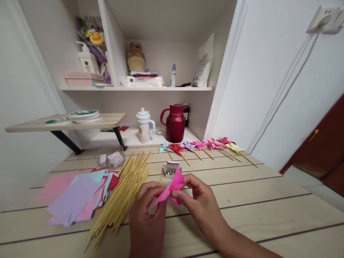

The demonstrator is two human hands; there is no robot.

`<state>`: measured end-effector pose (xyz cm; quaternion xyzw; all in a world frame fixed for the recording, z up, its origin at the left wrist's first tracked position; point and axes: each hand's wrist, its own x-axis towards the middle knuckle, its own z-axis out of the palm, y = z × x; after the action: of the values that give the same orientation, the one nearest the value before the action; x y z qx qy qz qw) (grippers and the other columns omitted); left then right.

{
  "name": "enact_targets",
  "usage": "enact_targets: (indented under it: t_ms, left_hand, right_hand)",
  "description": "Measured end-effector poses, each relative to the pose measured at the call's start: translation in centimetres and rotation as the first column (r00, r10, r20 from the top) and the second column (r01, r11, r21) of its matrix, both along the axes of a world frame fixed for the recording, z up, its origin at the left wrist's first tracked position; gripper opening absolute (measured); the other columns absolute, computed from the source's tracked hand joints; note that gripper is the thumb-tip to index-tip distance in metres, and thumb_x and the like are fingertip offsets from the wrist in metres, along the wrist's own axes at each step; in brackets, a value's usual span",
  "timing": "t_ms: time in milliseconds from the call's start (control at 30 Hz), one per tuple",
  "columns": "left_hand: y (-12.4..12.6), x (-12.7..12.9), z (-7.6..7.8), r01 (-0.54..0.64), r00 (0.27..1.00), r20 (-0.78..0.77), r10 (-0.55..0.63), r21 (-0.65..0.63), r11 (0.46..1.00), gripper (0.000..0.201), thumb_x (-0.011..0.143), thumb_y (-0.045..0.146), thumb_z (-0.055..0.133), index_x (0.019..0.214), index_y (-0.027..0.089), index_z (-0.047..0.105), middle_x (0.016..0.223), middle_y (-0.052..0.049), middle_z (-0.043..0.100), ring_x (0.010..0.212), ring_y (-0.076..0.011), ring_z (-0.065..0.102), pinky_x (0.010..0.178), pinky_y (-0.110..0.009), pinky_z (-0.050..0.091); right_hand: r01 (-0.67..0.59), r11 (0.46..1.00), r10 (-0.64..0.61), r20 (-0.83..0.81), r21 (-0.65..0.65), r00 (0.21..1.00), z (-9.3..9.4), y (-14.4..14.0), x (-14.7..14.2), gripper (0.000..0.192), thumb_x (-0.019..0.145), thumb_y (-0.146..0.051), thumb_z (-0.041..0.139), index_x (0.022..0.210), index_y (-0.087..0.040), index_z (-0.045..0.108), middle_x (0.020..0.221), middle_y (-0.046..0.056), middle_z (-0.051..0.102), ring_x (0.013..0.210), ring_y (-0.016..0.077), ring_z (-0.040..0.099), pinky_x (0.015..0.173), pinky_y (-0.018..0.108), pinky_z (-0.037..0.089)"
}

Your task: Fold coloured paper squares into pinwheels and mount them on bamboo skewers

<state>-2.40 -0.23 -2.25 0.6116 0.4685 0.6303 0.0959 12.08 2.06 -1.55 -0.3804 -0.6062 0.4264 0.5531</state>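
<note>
Two bare forearms, left hand (146, 211) and right hand (200, 202) seemingly ringless, sleeveless.

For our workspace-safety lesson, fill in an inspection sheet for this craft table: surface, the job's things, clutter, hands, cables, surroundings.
Surface: pale wooden plank table, dry, no spills seen.
Job's things: pink folded paper held over the table; bundle of bamboo sticks to its left; stack of coloured paper squares beyond them; small open box just behind the paper; row of finished pinwheels along the far edge.
Clutter: clear plastic tub, red jug, lidded cup.
Hands: left hand and right hand both pinch the pink paper.
Cables: white cables run down the right wall from a socket.
Surroundings: shelves with bottles, boxes and a plush toy.
</note>
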Motion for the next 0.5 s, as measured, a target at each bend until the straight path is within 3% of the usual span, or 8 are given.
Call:
enact_targets:
  t_ms: [100,233,500]
  left_hand:
    - [-0.2,-0.11,-0.03,-0.002,0.999,-0.045,0.003,0.011,1.0,0.008,0.079,0.017,0.067,0.079,0.023,0.071,0.082,-0.001,0.069,0.078,-0.0172,0.066,0.07,-0.026,0.054]
    - [-0.34,-0.21,-0.09,0.002,0.995,-0.095,0.001,0.032,0.999,0.014,0.078,0.013,0.065,0.082,0.025,0.072,0.083,0.0,0.069,0.078,-0.0164,0.066,0.069,-0.026,0.054]
    - [-0.09,-0.32,-0.36,0.022,0.992,-0.124,-0.009,0.104,0.994,0.025,0.077,0.008,0.062,0.087,0.026,0.075,0.086,0.001,0.07,0.08,-0.0145,0.067,0.072,-0.024,0.055]
  right_hand:
    - [-0.018,0.999,0.018,0.003,0.034,1.0,0.15,-0.11,0.11,0.025,0.078,-0.021,0.074,0.103,-0.025,0.07,0.095,0.001,0.071,0.089,0.0202,0.062,0.084,0.032,0.048]
    - [-0.033,0.993,0.023,0.084,0.112,0.996,0.12,-0.21,0.31,0.002,0.083,-0.025,0.07,0.082,-0.023,0.071,0.087,0.002,0.068,0.092,0.0232,0.061,0.087,0.035,0.047]
    - [-0.015,0.993,0.004,0.086,0.12,0.996,0.09,-0.08,0.14,0.008,0.085,-0.025,0.067,0.078,-0.023,0.069,0.081,0.0,0.065,0.089,0.0215,0.06,0.084,0.032,0.046]
